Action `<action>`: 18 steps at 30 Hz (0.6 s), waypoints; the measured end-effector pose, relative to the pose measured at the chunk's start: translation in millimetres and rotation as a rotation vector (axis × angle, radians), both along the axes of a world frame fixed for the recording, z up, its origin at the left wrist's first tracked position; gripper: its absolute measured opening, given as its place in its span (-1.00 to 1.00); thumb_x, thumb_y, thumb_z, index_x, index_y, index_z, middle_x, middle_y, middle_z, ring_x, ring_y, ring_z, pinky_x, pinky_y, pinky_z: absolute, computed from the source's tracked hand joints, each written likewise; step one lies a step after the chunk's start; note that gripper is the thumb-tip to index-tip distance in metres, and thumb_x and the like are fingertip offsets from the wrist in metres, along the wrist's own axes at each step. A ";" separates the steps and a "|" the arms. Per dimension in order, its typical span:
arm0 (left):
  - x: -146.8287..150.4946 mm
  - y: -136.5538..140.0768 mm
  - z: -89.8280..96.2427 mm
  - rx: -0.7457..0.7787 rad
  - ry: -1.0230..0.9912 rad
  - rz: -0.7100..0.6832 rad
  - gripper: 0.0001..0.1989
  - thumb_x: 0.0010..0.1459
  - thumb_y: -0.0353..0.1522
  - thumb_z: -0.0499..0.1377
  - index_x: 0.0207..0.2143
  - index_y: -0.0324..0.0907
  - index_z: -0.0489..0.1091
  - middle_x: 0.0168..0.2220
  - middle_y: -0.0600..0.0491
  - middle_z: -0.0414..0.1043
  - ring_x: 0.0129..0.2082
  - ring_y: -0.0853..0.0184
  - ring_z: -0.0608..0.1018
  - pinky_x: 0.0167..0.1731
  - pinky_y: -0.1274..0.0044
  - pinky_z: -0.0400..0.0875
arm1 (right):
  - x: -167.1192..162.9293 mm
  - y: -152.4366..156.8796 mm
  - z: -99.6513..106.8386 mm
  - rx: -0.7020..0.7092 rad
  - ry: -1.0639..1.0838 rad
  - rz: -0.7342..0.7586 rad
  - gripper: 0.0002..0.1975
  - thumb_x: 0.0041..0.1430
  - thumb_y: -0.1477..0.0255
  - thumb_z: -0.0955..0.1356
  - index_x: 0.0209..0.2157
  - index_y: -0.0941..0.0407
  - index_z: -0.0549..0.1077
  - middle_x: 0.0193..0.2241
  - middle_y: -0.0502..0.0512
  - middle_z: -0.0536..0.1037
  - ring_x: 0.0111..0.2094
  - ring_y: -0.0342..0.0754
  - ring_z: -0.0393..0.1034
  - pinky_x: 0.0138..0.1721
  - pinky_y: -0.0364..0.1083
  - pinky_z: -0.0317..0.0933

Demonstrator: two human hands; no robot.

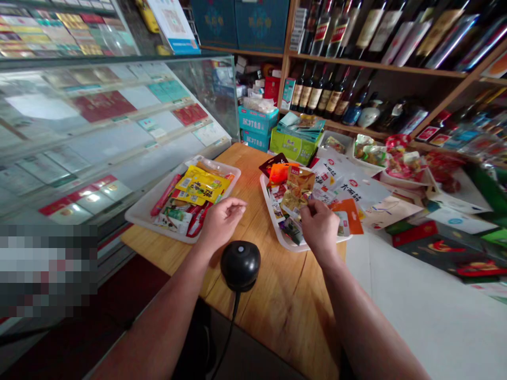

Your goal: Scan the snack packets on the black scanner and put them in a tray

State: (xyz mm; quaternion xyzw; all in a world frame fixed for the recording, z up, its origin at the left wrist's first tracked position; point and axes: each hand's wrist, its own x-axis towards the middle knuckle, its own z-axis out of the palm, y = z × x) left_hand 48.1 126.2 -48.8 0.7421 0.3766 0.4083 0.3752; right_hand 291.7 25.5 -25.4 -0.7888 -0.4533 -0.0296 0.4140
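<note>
My right hand (320, 227) pinches the edge of a gold-brown snack packet (296, 191), which is raised over the right white plastic tray (285, 244). Orange, white and dark snack packets lie in that tray under and around it. My left hand (222, 222) is loosely curved with nothing in it, beside the right edge of the left white tray (137, 215). That tray holds yellow packets (200, 184), a red packet (165, 194) and several other snacks. Between my forearms, a black rounded device (240, 264) with a cable sits on the wooden table.
The wooden table (273, 301) carries both trays. A glass display case (206, 84) stands left. Behind are blue and green cartons (295, 145) and shelves of bottles (317, 95). Large white bags (348, 184) and more filled trays (439, 184) are at the right.
</note>
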 end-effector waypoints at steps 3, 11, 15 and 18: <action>-2.2 2.2 2.8 0.030 0.062 0.028 -0.78 0.28 -0.26 0.16 -0.15 -0.16 0.52 -0.12 0.00 0.56 -0.11 0.27 0.57 -0.04 0.45 0.42 | -9.9 10.8 -5.9 -0.033 -0.074 0.028 -0.76 0.23 0.37 0.28 -0.30 0.16 0.57 -0.42 0.11 0.58 -0.39 -0.04 0.42 -0.30 -0.12 0.13; -10.9 10.3 -5.9 -0.038 0.005 -0.014 -0.79 0.28 -0.26 0.15 -0.15 -0.18 0.51 -0.25 0.02 0.55 -0.29 0.33 0.56 -0.26 0.53 0.43 | -31.9 59.9 -12.1 -0.158 -0.177 0.092 -0.73 0.28 0.43 0.23 -0.20 0.16 0.56 -0.32 0.17 0.61 -0.30 0.00 0.47 -0.25 -0.12 0.15; -19.7 10.8 -3.1 -0.034 -0.021 -0.018 -0.79 0.29 -0.27 0.14 -0.16 -0.17 0.50 -0.25 0.03 0.55 -0.27 0.34 0.56 -0.23 0.54 0.43 | -35.0 77.1 -17.9 -0.458 -0.215 0.166 -0.71 0.29 0.44 0.23 -0.24 0.20 0.58 -0.32 0.28 0.61 -0.27 0.08 0.51 -0.23 -0.09 0.18; -29.9 12.3 0.2 -0.009 -0.021 0.013 -0.80 0.28 -0.28 0.14 -0.17 -0.17 0.50 -0.21 0.03 0.56 -0.23 0.33 0.57 -0.16 0.52 0.43 | -36.8 79.2 -20.9 -0.611 -0.248 0.167 -0.67 0.31 0.42 0.21 -0.24 0.23 0.59 -0.29 0.37 0.61 -0.22 0.12 0.53 -0.21 -0.07 0.21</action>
